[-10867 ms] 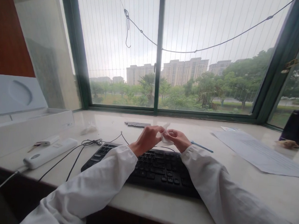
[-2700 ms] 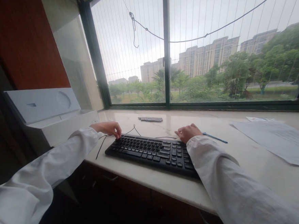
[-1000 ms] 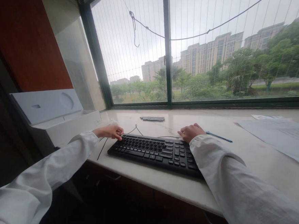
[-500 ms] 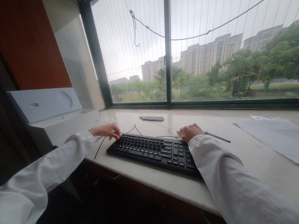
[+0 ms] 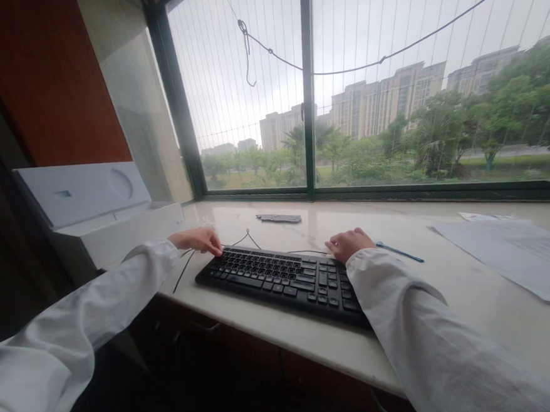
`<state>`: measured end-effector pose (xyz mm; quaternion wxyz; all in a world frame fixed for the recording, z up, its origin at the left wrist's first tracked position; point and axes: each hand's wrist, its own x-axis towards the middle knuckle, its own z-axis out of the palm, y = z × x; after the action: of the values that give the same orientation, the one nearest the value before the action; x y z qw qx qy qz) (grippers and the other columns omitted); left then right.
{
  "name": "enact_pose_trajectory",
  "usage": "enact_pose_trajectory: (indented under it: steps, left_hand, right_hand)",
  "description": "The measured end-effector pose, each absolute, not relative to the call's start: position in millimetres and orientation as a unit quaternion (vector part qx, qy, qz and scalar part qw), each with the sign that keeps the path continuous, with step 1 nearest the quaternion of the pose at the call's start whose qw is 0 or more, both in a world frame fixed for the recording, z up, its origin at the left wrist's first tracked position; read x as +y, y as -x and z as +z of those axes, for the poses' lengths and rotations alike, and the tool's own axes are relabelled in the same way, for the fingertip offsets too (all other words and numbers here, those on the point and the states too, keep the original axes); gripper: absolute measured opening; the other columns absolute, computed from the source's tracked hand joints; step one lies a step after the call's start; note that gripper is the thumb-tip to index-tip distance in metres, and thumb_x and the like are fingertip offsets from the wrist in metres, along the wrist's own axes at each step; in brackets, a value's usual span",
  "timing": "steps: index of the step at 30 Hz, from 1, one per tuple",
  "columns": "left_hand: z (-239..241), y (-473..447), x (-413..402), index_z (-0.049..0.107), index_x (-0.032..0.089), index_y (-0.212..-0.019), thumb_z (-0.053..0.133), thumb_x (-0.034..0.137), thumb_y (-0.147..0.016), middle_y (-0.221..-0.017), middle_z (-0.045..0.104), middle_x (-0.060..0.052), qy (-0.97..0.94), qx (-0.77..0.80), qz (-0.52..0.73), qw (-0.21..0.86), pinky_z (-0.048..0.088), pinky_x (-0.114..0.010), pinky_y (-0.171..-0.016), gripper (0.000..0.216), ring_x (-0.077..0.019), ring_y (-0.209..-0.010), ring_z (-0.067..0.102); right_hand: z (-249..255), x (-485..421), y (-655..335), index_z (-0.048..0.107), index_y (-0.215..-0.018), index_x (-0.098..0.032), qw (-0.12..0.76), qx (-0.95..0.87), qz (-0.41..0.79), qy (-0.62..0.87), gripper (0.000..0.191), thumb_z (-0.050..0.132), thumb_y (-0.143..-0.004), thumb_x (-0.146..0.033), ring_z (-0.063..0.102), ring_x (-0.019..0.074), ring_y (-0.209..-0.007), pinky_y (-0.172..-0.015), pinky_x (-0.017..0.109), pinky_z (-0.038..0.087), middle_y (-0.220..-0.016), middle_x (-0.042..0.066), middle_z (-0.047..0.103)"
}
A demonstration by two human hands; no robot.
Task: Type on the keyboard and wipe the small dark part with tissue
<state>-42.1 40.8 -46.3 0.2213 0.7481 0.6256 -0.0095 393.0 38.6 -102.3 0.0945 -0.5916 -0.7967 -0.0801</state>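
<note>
- Head view: a black keyboard [image 5: 284,284] lies flat on a pale stone counter [image 5: 460,319] below a wide window [image 5: 358,92], its long side roughly along the counter's front edge.
- Left hand [image 5: 198,239]: rests palm down at the keyboard's far left corner, fingers curled loosely, the fingertips touching or just beside the corner keys; it grips nothing that can be seen.
- Right hand [image 5: 349,243]: sits palm down over the keyboard's far right corner, fingers bent under; whether it holds something small cannot be told.
- Both arms wear white sleeves [image 5: 408,322] that reach to the wrists.
- A thin black cable [image 5: 187,264] runs from behind the keyboard, past the left hand, and off the counter's front edge.
- A blue pen [image 5: 400,252] lies just beside the right hand, to its right.
- A small dark flat strip [image 5: 278,217] lies beyond the keyboard, near the window frame.
- Sheets of paper [image 5: 512,248] lie well apart from the keyboard, at the right.
- An open white box [image 5: 100,209] stands at the counter's left end, near the left hand.
</note>
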Motion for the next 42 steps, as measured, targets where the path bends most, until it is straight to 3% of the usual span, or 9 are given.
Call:
enact_pose_trajectory:
  steps: [7, 12, 15, 19, 22, 37, 42]
  left_hand:
    - [-43.2, 38.5, 45.2, 0.077, 0.016, -0.083, 0.075, 0.054, -0.061, -0.049, 0.048, 0.001, -0.756, 0.626, -0.038, 0.189, 0.027, -0.024, -0.048, 0.044, -0.0111, -0.05, 0.04]
    - [-39.9, 32.0, 52.5, 0.074, 0.017, -0.08, 0.078, 0.051, -0.057, -0.06, 0.057, 0.0, -0.77, 0.608, -0.076, 0.177, 0.032, -0.024, -0.05, 0.041, -0.0113, -0.053, 0.045]
    - [-41.9, 31.2, 57.0, 0.063, 0.017, -0.076, 0.081, 0.047, -0.053, -0.066, 0.055, 0.002, -0.767, 0.599, -0.061, 0.223, 0.032, -0.023, -0.049, 0.042, -0.0102, -0.053, 0.045]
    - [-47.9, 34.7, 63.0, 0.037, 0.02, -0.064, 0.078, 0.048, -0.057, -0.055, 0.035, 0.006, -0.753, 0.596, -0.083, 0.266, 0.026, -0.023, -0.046, 0.05, -0.0095, -0.049, 0.036]
    - [-50.6, 36.0, 67.1, 0.029, 0.021, -0.062, 0.077, 0.048, -0.059, -0.053, 0.028, 0.007, -0.752, 0.586, -0.103, 0.283, 0.025, -0.023, -0.048, 0.055, -0.0095, -0.049, 0.031]
    - [-56.1, 36.7, 70.2, 0.026, 0.021, -0.061, 0.074, 0.039, -0.06, -0.053, 0.027, 0.006, -0.761, 0.579, -0.102, 0.275, 0.027, -0.025, -0.05, 0.051, -0.0103, -0.05, 0.033]
    - [-55.9, 36.8, 64.3, 0.024, 0.021, -0.062, 0.077, 0.044, -0.057, -0.052, 0.027, 0.007, -0.756, 0.591, -0.074, 0.271, 0.022, -0.025, -0.048, 0.058, -0.0099, -0.049, 0.033]
  right_hand:
    - [-100.4, 36.7, -392.9, 0.073, -0.081, -0.022, 0.096, -0.797, -0.071, 0.592, 0.043, 0.036, -0.093, -0.04, 0.065, 0.0228, -0.089, -0.09, 0.038, 0.031, -0.09, 0.01, 0.075]
    - [-101.4, 37.9, -392.9, 0.074, -0.082, -0.022, 0.095, -0.794, -0.077, 0.595, 0.043, 0.036, -0.092, -0.04, 0.065, 0.0231, -0.089, -0.089, 0.038, 0.032, -0.09, 0.01, 0.075]
    - [-101.3, 37.9, -392.7, 0.074, -0.084, -0.023, 0.093, -0.793, -0.076, 0.597, 0.042, 0.037, -0.092, -0.04, 0.065, 0.0234, -0.09, -0.09, 0.038, 0.032, -0.092, 0.01, 0.075]
    - [-100.4, 37.4, -392.9, 0.074, -0.085, -0.023, 0.086, -0.793, -0.069, 0.599, 0.042, 0.036, -0.092, -0.041, 0.064, 0.0235, -0.092, -0.091, 0.039, 0.031, -0.094, 0.011, 0.075]
    - [-99.7, 37.4, -393.6, 0.073, -0.085, -0.023, 0.079, -0.794, -0.065, 0.599, 0.042, 0.036, -0.092, -0.041, 0.065, 0.0237, -0.092, -0.091, 0.039, 0.031, -0.094, 0.011, 0.075]
    - [-99.1, 37.1, -395.8, 0.074, -0.088, -0.024, 0.073, -0.787, -0.055, 0.61, 0.043, 0.035, -0.092, -0.042, 0.064, 0.0246, -0.093, -0.092, 0.04, 0.031, -0.096, 0.011, 0.074]
    - [-98.8, 36.9, -394.9, 0.074, -0.088, -0.023, 0.076, -0.79, -0.061, 0.605, 0.042, 0.035, -0.092, -0.041, 0.064, 0.025, -0.092, -0.091, 0.039, 0.032, -0.095, 0.012, 0.074]
